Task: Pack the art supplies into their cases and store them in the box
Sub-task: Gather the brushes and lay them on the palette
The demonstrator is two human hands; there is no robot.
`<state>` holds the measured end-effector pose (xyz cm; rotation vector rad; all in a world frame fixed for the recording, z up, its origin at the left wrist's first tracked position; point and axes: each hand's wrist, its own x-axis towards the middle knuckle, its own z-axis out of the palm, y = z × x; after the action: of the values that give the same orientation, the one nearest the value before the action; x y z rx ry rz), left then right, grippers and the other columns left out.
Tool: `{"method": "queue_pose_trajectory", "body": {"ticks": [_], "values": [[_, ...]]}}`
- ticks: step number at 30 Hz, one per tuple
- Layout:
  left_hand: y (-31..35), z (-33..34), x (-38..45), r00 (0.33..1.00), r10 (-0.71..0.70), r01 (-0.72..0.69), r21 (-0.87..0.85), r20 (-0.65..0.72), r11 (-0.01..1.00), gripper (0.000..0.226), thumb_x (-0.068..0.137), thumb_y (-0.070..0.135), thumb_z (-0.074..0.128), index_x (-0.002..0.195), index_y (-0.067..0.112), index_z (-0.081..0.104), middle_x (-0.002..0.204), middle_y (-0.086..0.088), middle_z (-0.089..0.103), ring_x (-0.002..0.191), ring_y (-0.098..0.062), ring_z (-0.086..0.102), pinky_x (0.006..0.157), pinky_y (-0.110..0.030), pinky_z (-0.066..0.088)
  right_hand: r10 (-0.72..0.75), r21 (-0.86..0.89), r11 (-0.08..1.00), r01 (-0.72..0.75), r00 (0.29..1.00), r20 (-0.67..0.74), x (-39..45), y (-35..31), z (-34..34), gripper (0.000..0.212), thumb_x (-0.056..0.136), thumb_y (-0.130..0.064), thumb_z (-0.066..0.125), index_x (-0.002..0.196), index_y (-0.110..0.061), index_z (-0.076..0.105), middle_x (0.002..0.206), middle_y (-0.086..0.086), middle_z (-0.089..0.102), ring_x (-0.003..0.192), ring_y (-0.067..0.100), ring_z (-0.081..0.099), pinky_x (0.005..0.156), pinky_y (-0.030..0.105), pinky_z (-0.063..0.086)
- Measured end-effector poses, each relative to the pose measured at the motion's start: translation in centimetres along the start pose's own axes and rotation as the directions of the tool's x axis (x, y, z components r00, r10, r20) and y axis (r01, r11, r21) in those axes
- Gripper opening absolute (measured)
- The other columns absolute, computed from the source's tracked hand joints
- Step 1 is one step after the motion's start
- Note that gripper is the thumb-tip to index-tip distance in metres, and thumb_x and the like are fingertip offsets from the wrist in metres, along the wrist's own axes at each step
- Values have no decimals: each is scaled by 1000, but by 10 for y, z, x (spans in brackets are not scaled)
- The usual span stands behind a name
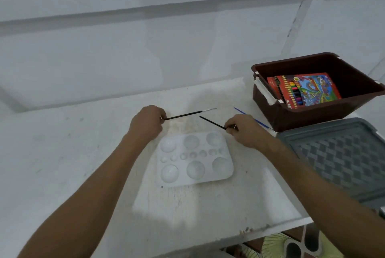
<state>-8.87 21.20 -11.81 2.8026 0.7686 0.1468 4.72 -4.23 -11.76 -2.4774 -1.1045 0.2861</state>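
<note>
My left hand [148,121] pinches the end of a black-handled paintbrush [187,114] whose white tip points right, just above the white table. Another thin black brush [212,122] is gripped by my right hand [244,130], its free end pointing up-left toward the first brush. A blue-handled brush [253,119] lies on the table behind my right hand. In front of both hands lies a white paint palette [195,161] with round wells. The brown box [316,109] at the right holds a red crayon pack [306,90].
A grey patterned lid [341,155] lies flat right of the palette, in front of the brown box. The white table [83,153] meets a white wall at the back. Its front edge [229,237] shows patterned floor below at the lower right.
</note>
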Motion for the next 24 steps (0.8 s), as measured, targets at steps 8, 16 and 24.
{"method": "queue_pose_trajectory", "body": {"ticks": [8,16,24], "values": [[-21,-2,-82,977,144,-137,-54,158,989,16,89,17,61,99,22,73,94,-1,60,86,-18,59,78,-29,47,-190,65,982,180,959,209,34,-44,6,17,88,-18,64,102,-16,73,102,-2,69,79,0,53,68,6,36],[9,30,-103,964,264,-257,-130,38,958,18,89,18,60,97,23,75,89,1,65,77,-18,61,70,-38,51,-298,76,953,292,874,383,24,-60,29,20,90,-15,61,106,-17,72,90,-12,58,85,5,52,70,8,38],[14,30,-103,989,145,-150,-173,-42,973,42,80,33,72,118,17,64,100,-2,57,89,-21,53,76,-33,45,-276,103,961,256,903,328,8,-37,28,39,84,-34,69,120,-19,63,106,-7,56,94,8,51,76,14,35]]}}
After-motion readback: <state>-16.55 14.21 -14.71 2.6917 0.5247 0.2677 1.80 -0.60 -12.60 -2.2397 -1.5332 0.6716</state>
